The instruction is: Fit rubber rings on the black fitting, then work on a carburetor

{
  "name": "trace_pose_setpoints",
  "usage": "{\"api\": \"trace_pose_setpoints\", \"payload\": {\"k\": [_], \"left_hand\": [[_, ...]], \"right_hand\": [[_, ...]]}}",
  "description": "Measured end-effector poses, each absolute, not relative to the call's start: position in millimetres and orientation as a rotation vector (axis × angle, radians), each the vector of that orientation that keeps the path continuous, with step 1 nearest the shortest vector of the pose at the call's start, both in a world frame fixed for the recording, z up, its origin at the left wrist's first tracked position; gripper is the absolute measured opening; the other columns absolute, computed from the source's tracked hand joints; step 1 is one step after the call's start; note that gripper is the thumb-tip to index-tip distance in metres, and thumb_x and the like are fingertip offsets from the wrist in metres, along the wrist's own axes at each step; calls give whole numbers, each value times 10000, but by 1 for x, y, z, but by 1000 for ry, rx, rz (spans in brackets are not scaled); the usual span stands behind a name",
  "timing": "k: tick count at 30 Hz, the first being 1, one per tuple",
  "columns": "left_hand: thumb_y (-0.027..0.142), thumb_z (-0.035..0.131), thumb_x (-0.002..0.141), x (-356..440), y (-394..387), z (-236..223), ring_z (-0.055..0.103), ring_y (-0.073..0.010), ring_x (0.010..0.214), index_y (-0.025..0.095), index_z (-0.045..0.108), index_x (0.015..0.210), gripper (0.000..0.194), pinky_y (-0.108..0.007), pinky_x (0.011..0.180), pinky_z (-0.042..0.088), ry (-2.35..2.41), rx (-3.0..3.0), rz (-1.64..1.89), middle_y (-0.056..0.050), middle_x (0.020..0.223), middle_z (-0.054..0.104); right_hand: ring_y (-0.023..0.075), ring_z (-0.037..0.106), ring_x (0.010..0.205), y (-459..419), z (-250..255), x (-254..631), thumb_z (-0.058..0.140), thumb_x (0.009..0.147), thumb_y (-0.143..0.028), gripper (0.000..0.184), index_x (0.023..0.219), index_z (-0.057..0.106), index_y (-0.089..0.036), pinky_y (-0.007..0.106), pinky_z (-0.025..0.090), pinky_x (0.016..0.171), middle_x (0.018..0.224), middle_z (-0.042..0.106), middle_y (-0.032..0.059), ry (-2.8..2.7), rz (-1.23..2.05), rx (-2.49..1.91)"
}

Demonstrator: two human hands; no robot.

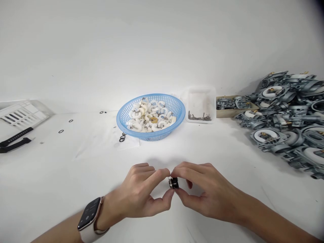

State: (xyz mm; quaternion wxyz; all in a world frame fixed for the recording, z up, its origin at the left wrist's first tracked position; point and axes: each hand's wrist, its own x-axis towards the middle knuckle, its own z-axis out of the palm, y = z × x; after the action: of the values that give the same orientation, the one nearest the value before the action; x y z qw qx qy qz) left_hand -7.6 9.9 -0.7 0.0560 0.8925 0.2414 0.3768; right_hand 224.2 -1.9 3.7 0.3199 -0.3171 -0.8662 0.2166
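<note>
Near the front of the white table, my left hand point(143, 189) and my right hand point(202, 189) meet over a small black part with a silvery metal band point(173, 183). Thumb and index finger of each hand pinch it from opposite sides; its exact kind is too small to make out. Beyond them stands a blue plastic basket point(121, 122) holding many white C-shaped floats point(136, 126) with small metal pieces among them. Several black rubber rings point(122, 138) lie just left of the basket.
A white tray point(213, 104) with thin metal pins sits right of the basket. Beside it, a cardboard box point(226, 113) holds carburetors, and more carburetors point(293, 114) are heaped at right. A white slotted rack point(22, 114) and black straps point(16, 141) lie at left.
</note>
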Motion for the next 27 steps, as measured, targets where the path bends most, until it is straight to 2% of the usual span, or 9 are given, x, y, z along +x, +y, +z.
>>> {"api": "trace_pose_setpoints", "payload": {"k": [5, 14, 27], "left_hand": [[170, 635, 895, -8, 10, 0, 295, -93, 482, 148, 578, 1078, 194, -264, 464, 288, 726, 2710, 1146, 98, 600, 393], [188, 637, 907, -8, 9, 0, 268, -96, 490, 168, 549, 998, 128, -275, 460, 249, 728, 2713, 1152, 96, 600, 368], [179, 639, 887, -8, 10, 1, 292, -95, 479, 153, 582, 1032, 158, -274, 449, 280, 730, 2714, 1153, 96, 594, 380]], "right_hand": [[95, 587, 661, -3, 5, 224, 587, 940, -165, 220, 1143, 582, -252, 224, 469, 619, 939, 698, -45, -2285, 622, -854], [80, 605, 632, -4, 6, 224, 601, 938, -157, 245, 1152, 572, -273, 213, 482, 637, 958, 719, -59, -2262, 664, -845], [87, 632, 644, -6, 3, 226, 613, 940, -167, 249, 1162, 580, -276, 220, 484, 652, 942, 723, -62, -2244, 705, -851]]}}
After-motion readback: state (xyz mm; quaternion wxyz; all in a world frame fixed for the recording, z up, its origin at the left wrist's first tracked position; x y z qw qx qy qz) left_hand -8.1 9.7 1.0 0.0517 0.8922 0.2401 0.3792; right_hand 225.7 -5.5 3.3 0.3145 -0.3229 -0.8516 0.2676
